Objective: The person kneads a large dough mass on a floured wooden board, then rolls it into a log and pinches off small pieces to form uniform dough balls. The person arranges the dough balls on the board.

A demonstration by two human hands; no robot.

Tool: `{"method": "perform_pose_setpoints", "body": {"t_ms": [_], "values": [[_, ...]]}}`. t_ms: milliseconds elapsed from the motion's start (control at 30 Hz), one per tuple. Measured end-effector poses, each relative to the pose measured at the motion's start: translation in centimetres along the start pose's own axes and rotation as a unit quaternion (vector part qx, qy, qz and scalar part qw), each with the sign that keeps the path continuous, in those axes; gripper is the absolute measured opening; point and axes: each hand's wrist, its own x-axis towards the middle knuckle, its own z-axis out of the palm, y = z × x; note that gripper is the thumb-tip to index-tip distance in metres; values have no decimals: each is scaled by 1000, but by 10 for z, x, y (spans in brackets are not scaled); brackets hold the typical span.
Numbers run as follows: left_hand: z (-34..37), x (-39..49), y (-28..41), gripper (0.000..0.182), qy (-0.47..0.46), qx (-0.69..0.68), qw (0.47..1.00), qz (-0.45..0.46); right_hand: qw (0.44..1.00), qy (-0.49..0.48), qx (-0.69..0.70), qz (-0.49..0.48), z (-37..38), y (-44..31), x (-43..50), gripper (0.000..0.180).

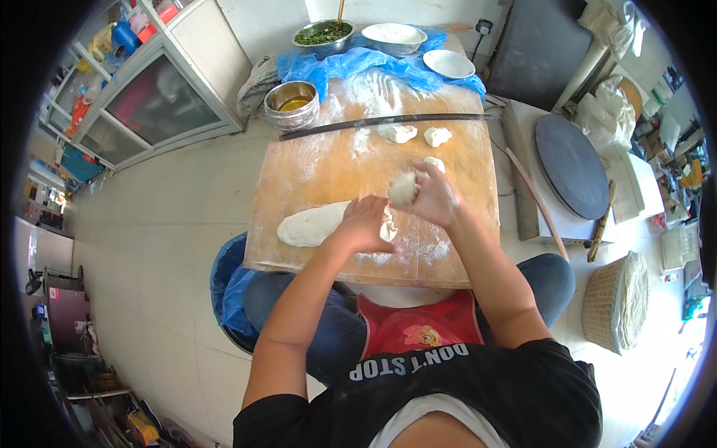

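Note:
A long roll of white dough [313, 224] lies across the near left of a floured wooden board [319, 173]. Over its right end rests my left hand [367, 224], gripping the dough beside the ragged torn face. My right hand [437, 196] holds a dough piece [402, 189] just above the board; both are blurred. Partly behind that hand sits another small dough lump [434, 164]. Farther back lie two more pieces, a dough lump [399, 133] on the left and a rounder dough lump [437, 136] on the right.
A thin dark rod [386, 120] crosses the board. Behind it are a metal bowl of yellow liquid [291, 105], a bowl of chopped greens [323, 33], a flour bowl [394, 39] and a white plate [448, 64] on blue plastic [358, 61]. A round griddle [571, 167] stands right.

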Motion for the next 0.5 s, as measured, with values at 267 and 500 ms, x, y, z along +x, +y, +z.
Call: {"method": "perform_pose_setpoints", "body": {"t_ms": [267, 500], "values": [[17, -19, -29, 129, 67, 91, 994, 4, 942, 141, -301, -31, -42, 67, 34, 26], [33, 4, -34, 97, 151, 16, 988, 34, 982, 73, -172, 31, -18, 78, 5, 26]]}}
